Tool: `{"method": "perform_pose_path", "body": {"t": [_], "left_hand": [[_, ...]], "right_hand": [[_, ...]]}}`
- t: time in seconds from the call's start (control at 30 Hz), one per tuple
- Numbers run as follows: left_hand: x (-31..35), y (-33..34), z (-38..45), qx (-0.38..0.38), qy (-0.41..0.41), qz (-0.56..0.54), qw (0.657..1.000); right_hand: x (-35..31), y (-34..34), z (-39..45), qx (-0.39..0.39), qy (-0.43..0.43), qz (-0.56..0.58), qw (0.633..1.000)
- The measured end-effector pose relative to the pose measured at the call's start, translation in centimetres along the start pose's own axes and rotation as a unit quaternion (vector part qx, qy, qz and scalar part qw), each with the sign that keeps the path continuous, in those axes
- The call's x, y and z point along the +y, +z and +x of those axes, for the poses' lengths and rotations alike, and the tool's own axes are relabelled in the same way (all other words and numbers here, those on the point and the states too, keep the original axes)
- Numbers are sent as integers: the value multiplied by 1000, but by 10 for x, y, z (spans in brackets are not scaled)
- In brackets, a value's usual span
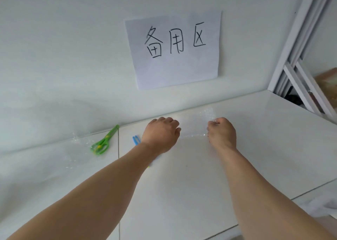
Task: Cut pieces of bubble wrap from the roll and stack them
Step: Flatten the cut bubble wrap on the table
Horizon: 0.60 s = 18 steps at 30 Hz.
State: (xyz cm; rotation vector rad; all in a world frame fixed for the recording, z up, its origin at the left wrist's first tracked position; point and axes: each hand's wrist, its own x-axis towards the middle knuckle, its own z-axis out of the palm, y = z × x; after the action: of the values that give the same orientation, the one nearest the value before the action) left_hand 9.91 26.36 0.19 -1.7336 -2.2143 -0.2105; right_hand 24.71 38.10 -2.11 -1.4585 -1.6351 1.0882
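A clear piece of bubble wrap (197, 125) lies on the white table (273, 148) near the wall. My left hand (160, 135) grips its left edge with curled fingers, and my right hand (221, 132) pinches its right edge. More clear bubble wrap (76, 143) lies at the far left by the wall; whether it is the roll or cut pieces is hard to tell. Green scissors (104, 141) lie shut on the table to the left of my left hand.
A blue clip-like object (135, 139) lies partly hidden under my left wrist. A paper sign with handwritten characters (175, 50) hangs on the wall. A white metal frame (300, 66) stands at the right past the table's edge.
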Motion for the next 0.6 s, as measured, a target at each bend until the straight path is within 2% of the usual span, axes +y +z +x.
{"method": "perform_pose_path", "body": {"t": [0.13,0.33,0.43,0.6], "left_hand": [[8,9,18,-11,-6,2,1000],[2,4,9,-37,-34,10,999],[-8,-2,-13,-31,-44,21,998],[-32,-17,-64,-33,-38,63,997]], "right_hand": [[-5,-2,9,51,-10,-72,996],[-9,3,0,79,-63,-202,974],[-9,11,-21,98,-142,-258,950],[-16,40,-73,37,-300,-325,896]]}}
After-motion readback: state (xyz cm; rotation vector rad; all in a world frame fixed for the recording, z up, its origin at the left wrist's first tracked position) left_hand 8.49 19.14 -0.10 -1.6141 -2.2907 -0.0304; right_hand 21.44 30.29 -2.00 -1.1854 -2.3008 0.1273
